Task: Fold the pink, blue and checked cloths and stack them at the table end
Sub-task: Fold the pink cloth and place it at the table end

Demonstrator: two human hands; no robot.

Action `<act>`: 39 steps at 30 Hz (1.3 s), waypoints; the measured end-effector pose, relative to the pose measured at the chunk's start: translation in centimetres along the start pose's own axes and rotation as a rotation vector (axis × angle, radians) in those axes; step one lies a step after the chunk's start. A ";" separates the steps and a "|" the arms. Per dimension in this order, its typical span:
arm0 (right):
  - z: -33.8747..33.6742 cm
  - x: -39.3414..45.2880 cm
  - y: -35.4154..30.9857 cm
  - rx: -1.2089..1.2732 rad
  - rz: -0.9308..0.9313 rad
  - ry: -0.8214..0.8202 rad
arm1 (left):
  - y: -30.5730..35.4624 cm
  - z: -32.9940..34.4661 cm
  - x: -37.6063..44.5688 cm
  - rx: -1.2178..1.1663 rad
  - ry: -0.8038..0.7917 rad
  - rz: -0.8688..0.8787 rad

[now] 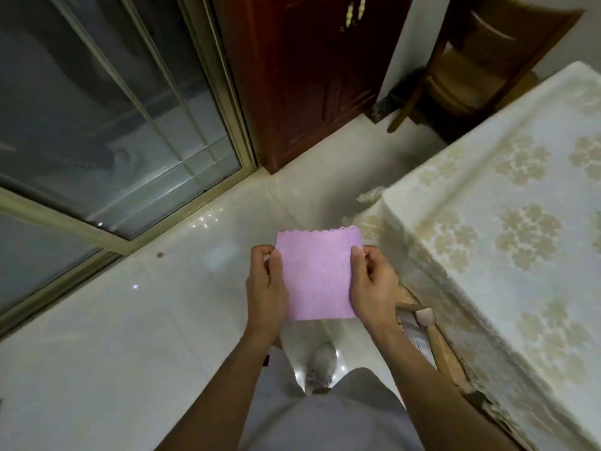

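Observation:
A pink cloth [317, 275] with a scalloped far edge is held flat in the air above the floor, in front of my body. My left hand [266, 286] pinches its left edge and my right hand [372, 284] pinches its right edge, thumbs on top. The cloth looks like a small folded square. The table [507, 203], covered in a cream cloth with a flower pattern, stands to my right. No blue or checked cloth is in view.
A glass sliding door [113, 125] fills the left. A dark red wooden cabinet [309, 70] stands ahead, and a wooden chair [471, 70] sits at the table's far end. Glossy white floor tiles [130, 336] lie below, with my foot [322, 362] on them.

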State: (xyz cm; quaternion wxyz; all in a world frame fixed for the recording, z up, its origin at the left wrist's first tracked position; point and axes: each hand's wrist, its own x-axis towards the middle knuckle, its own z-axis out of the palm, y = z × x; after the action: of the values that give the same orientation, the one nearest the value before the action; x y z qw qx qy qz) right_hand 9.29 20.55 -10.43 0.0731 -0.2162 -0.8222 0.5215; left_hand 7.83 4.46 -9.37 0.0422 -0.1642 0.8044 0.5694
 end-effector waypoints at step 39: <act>-11.6 13.2 5.7 0.001 0.544 0.807 | 12.0 27.9 12.9 0.328 -0.861 0.426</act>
State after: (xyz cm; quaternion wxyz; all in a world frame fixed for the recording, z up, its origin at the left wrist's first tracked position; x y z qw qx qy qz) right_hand 3.04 37.94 -11.71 0.2476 -0.6081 -0.6415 0.3967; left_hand -11.36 31.21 -11.50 0.2781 0.2621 0.8084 0.4477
